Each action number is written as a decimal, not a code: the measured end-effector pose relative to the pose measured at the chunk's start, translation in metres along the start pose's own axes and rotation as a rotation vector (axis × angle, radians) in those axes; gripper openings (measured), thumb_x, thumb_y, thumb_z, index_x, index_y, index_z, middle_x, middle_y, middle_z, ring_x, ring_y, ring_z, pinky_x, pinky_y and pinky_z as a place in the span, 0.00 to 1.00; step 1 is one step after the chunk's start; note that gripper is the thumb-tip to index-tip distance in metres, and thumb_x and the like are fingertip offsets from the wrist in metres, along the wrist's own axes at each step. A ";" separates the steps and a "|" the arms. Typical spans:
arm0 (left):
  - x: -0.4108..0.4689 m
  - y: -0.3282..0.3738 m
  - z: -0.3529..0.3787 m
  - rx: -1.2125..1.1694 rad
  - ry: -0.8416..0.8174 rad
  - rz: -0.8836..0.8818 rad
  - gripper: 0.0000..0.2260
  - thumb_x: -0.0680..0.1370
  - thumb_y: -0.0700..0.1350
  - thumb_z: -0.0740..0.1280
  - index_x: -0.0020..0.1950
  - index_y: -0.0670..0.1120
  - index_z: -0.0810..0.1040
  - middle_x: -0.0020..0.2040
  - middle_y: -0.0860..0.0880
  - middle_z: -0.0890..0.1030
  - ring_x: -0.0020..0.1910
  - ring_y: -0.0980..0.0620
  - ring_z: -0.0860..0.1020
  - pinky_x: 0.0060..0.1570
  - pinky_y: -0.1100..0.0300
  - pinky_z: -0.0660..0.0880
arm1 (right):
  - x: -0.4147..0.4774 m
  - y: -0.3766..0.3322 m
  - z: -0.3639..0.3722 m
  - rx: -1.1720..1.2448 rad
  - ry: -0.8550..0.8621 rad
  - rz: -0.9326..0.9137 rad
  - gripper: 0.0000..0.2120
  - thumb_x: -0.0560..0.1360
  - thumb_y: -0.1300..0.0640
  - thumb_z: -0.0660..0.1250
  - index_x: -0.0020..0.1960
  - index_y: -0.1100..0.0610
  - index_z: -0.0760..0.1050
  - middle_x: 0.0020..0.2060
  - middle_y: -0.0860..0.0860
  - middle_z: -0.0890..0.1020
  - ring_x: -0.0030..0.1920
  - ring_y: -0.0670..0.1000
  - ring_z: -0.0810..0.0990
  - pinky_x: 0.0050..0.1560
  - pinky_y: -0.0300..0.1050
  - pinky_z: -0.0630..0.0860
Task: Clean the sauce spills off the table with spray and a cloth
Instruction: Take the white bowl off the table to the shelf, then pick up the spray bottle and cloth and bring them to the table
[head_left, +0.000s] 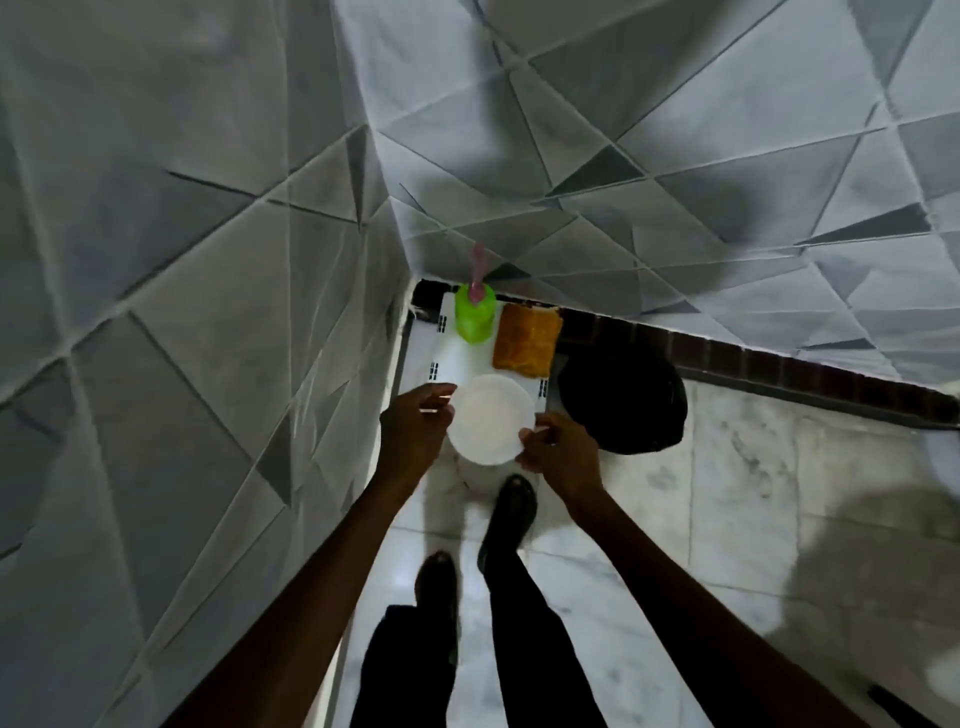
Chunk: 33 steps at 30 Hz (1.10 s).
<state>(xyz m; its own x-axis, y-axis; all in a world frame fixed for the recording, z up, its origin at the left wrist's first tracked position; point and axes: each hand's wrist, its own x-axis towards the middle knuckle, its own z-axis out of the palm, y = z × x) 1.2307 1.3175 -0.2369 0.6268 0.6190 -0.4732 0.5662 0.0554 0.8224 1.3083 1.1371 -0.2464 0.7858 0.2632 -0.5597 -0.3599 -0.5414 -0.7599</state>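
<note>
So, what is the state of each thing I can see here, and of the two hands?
Spray bottle: upright on the small table, untouched.
Cloth: folded, lying beside the bottle.
Plate: held at its rim by both hands.
Left hand: grips the plate's left edge.
Right hand: pinches its right edge.

One green spray bottle, one orange cloth, one white plate and one black bag.
</note>
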 end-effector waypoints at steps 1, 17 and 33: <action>0.029 -0.012 0.013 -0.002 0.005 -0.025 0.12 0.75 0.34 0.69 0.52 0.50 0.84 0.43 0.52 0.82 0.44 0.52 0.81 0.52 0.45 0.81 | 0.031 0.012 0.009 0.021 -0.004 0.049 0.07 0.78 0.64 0.72 0.48 0.53 0.76 0.34 0.48 0.82 0.30 0.48 0.83 0.43 0.51 0.85; 0.249 -0.177 0.095 0.141 0.073 -0.213 0.14 0.74 0.33 0.66 0.55 0.44 0.84 0.52 0.46 0.84 0.53 0.50 0.80 0.57 0.58 0.76 | 0.256 0.143 0.127 0.035 0.049 0.322 0.08 0.78 0.63 0.72 0.55 0.61 0.77 0.49 0.62 0.85 0.39 0.55 0.86 0.49 0.55 0.85; 0.252 -0.172 0.077 0.355 -0.096 0.127 0.17 0.80 0.38 0.65 0.69 0.41 0.74 0.64 0.40 0.77 0.61 0.44 0.77 0.60 0.51 0.76 | 0.272 0.140 0.103 -0.223 0.037 0.231 0.14 0.74 0.60 0.76 0.58 0.61 0.79 0.49 0.58 0.86 0.49 0.57 0.85 0.54 0.56 0.82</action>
<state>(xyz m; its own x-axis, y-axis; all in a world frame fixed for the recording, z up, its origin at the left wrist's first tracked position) 1.3325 1.4038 -0.5220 0.7413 0.5265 -0.4163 0.6207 -0.3017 0.7237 1.4199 1.2150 -0.5397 0.7155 0.0856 -0.6933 -0.4150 -0.7463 -0.5204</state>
